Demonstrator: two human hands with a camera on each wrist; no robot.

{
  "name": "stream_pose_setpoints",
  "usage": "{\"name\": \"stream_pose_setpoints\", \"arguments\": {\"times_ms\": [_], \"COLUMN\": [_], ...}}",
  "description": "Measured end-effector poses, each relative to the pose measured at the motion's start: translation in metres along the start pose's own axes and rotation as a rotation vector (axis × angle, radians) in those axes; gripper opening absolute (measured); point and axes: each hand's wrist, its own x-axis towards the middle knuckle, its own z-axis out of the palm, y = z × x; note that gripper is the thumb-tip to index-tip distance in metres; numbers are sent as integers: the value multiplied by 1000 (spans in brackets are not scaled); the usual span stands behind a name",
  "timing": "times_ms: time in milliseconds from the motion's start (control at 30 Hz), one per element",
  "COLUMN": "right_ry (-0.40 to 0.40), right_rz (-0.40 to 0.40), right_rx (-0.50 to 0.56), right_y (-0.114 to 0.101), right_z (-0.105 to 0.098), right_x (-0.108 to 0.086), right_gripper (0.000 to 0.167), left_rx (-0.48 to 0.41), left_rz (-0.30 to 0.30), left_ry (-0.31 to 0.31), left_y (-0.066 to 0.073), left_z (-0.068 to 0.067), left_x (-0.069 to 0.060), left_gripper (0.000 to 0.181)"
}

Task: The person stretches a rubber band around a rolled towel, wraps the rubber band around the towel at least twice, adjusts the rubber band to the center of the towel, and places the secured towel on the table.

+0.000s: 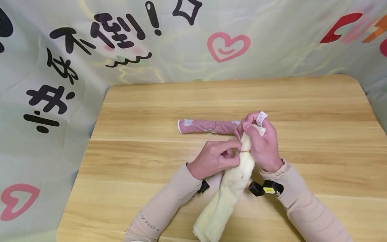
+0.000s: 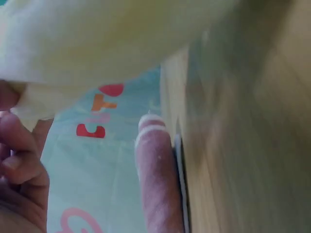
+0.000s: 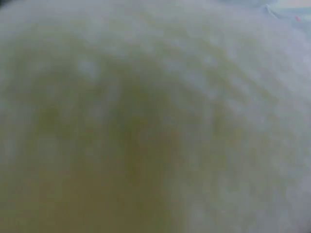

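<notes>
A long pale-yellow towel (image 1: 231,188), rolled up, slants down toward the near edge of the table. Near its upper end a thin orange rubber band (image 1: 245,151) circles it. The left hand (image 1: 216,156) pinches the band at the towel's left side, with fingers curled. Above the band, the right hand (image 1: 263,143) grips the towel's top end, where a white label (image 1: 261,118) sticks out. In the left wrist view, curled fingers (image 2: 22,160) touch the yellow cloth. Blurred yellow towel (image 3: 155,116) fills nearly all of the right wrist view.
Behind the hands, a rolled pink towel (image 1: 208,126) with light-blue patterns lies across the wooden table (image 1: 317,117); the right hand hides its right end. A printed fabric backdrop (image 1: 181,64) rises along the table's far and left sides.
</notes>
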Motion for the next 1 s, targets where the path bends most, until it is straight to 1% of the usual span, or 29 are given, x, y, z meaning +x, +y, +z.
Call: {"name": "stream_pose_setpoints", "arguments": {"times_ms": [33, 100, 200, 267, 300, 333, 433, 533, 600, 667, 733, 800, 900, 933, 1000], "right_ry": [0, -10, -47, -60, -66, -66, -47, -24, -4, 22, 60, 105, 171, 196, 243], "right_rz": [-4, -34, -84, -97, -98, -96, -104, -147, -168, -176, -175, -175, -168, -162, -140], "right_rx": [-17, -21, -3, -3, 3, -5, -11, -21, -22, -50, -84, -118, -158, -172, -166], "right_y": [-1, -1, -2, -2, -2, -1, 1, 3, 3, 4, 4, 4, 3, 3, 3], "right_z": [1, 2, 3, 3, 4, 3, 2, -2, -5, -7, -9, -11, -14, -15, -17], "right_x": [-1, -1, -2, -2, -2, -2, 0, 2, 4, 6, 7, 10, 13, 14, 16], "right_gripper": [21, 22, 21, 20, 20, 20, 19, 19, 18, 17, 17, 17, 17, 17, 17], "left_rx": [-20, -99, -287, -385, -413, -421, -367, -293, -269, -259, -243, -206, -128, -94, -60], "left_rz": [-3, -25, -83, -126, -137, -147, -152, -138, -133, -128, -125, -121, -106, -105, -116], "left_ry": [-10, -31, -55, -57, -56, -52, -20, 2, 1, -11, -27, -37, -25, -15, 3], "left_y": [1, 4, 7, 9, 9, 9, 7, 5, 4, 3, 2, 2, 3, 4, 5], "left_z": [-1, -2, -3, -4, -4, -3, 0, 4, 6, 8, 10, 12, 18, 20, 23], "left_x": [0, 1, 0, -1, -1, -2, -4, -5, -6, -7, -9, -9, -8, -8, -8], "left_gripper": [17, 17, 14, 11, 11, 10, 11, 15, 14, 12, 11, 17, 31, 33, 32]}}
